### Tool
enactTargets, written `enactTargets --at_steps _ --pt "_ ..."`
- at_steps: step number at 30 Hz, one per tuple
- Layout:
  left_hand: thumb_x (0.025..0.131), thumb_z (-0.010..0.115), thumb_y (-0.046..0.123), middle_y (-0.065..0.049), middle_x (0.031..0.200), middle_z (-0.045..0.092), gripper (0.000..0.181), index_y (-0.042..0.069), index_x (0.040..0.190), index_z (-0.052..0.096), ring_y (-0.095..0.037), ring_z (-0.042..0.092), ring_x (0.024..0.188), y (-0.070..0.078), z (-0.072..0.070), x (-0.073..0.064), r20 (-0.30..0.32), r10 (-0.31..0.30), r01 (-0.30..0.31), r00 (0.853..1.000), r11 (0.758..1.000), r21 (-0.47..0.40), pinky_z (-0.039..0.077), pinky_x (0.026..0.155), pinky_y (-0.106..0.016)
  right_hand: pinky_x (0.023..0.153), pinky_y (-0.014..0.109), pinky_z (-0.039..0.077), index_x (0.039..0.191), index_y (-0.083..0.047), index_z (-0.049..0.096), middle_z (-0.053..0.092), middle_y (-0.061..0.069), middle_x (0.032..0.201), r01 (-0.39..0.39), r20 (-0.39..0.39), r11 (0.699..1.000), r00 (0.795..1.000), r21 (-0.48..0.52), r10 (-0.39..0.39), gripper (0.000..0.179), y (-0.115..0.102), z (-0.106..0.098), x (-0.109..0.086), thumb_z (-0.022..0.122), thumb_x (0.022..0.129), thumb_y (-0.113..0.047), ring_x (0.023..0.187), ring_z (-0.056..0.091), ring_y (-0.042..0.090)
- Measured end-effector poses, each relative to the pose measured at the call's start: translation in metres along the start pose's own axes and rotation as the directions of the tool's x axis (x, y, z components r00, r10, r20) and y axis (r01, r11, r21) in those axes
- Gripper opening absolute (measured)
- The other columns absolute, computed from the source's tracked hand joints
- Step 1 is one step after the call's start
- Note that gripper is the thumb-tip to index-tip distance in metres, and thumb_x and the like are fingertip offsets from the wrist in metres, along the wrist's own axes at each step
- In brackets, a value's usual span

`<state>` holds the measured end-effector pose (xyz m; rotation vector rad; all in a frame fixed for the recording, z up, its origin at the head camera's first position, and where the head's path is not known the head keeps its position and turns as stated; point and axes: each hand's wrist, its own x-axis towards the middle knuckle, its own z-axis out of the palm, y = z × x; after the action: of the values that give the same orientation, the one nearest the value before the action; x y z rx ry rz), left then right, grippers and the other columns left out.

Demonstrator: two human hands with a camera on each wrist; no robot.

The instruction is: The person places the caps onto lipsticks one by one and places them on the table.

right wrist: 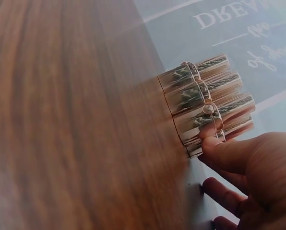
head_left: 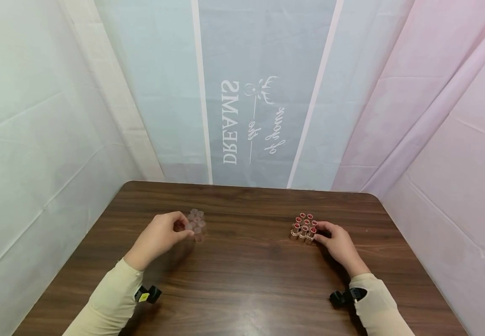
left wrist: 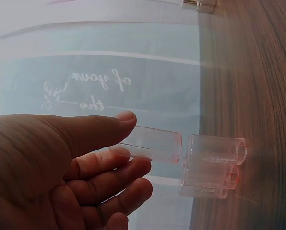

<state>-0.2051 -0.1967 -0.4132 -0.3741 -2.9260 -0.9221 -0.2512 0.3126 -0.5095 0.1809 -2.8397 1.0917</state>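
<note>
Closest in, the beige sleeves point(head_left: 108, 291) come over the wood-grain table point(head_left: 246, 275) with a black wrist camera point(head_left: 154, 294) strapped at each cuff; swung low, one might knock something over. Beyond them, the left hand point(head_left: 158, 237) pinches a clear cylindrical cap point(left wrist: 157, 143) between thumb and fingers, seemingly raised beside its fellows. Smooth plastic held near one end could slip or tilt if the pinch loosens. The right hand point(head_left: 342, 243) appears to pinch the outermost rose-gold lipstick tube point(right wrist: 244, 125) between thumb and forefinger (the forefinger's contact is partly hidden). That tube stands upright against its neighbours, so a sideways pull could drag or topple them, their raised collars perhaps catching. Farther on, the clear caps point(head_left: 194, 213) stand bunched left of centre and the lipstick tubes point(head_left: 303, 215) right of centre, well apart; a careless knuckle might scatter either bunch. Behind hangs the lettered backdrop point(head_left: 267, 46), out of harm's way.
</note>
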Motion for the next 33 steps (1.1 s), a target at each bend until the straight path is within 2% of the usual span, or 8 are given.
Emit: enactTargets --at_steps 7,14,21,28,33 --pt "0.087 0.083 0.024 0.005 0.080 0.065 0.020 0.015 0.090 0.065 -0.010 0.059 0.073 0.002 0.003 0.001 0.004 0.013 -0.013 1.000 1.000 0.000 0.049 0.065 -0.028 0.097 0.055 0.047 0.122 -0.005 0.069 0.072 0.014 0.116 0.009 -0.022 1.000 1.000 -0.020 -0.009 0.032 0.000 -0.001 -0.001 0.077 0.093 -0.017 0.113 0.064 0.035" --pt "0.088 0.083 0.025 0.007 0.081 0.066 0.019 0.016 0.090 0.066 -0.008 0.060 0.074 0.003 0.005 0.002 0.003 0.022 -0.022 1.000 1.000 -0.009 0.050 0.065 -0.027 0.096 0.056 0.047 0.117 -0.006 0.071 0.071 0.015 0.116 0.005 -0.029 0.999 1.000 -0.052 -0.006 0.027 0.000 -0.004 -0.001 0.076 0.094 -0.018 0.113 0.063 0.036" --pt "0.088 0.083 0.026 0.008 0.081 0.066 0.018 0.017 0.091 0.067 -0.008 0.060 0.075 0.004 0.006 0.002 0.021 0.044 -0.044 0.999 0.999 -0.007 0.050 0.067 -0.028 0.082 0.041 0.051 0.112 -0.010 0.071 0.073 0.009 0.107 -0.024 -0.081 0.999 0.997 -0.041 0.021 0.029 -0.003 -0.013 -0.001 0.075 0.095 -0.033 0.097 0.065 0.025" --pt "0.091 0.081 0.025 0.012 0.084 0.066 0.014 0.021 0.092 0.068 -0.005 0.061 0.079 0.004 0.008 0.001 0.074 0.119 -0.117 0.990 0.993 -0.028 0.053 0.072 -0.028 0.079 0.032 0.051 0.112 -0.008 0.067 0.072 0.008 0.105 -0.025 -0.132 0.999 0.991 0.034 0.029 0.038 -0.023 -0.027 -0.005 0.074 0.095 -0.042 0.095 0.065 0.021" --pt "0.091 0.080 0.026 0.012 0.084 0.065 0.015 0.022 0.092 0.066 -0.005 0.061 0.079 0.005 0.010 0.001 0.097 0.133 -0.131 0.986 0.991 -0.027 0.052 0.071 -0.027 0.080 0.025 0.052 0.111 -0.009 0.063 0.070 0.008 0.108 -0.001 -0.134 0.995 0.991 0.096 0.014 0.039 -0.047 -0.032 -0.012 0.071 0.096 -0.044 0.099 0.066 0.018"
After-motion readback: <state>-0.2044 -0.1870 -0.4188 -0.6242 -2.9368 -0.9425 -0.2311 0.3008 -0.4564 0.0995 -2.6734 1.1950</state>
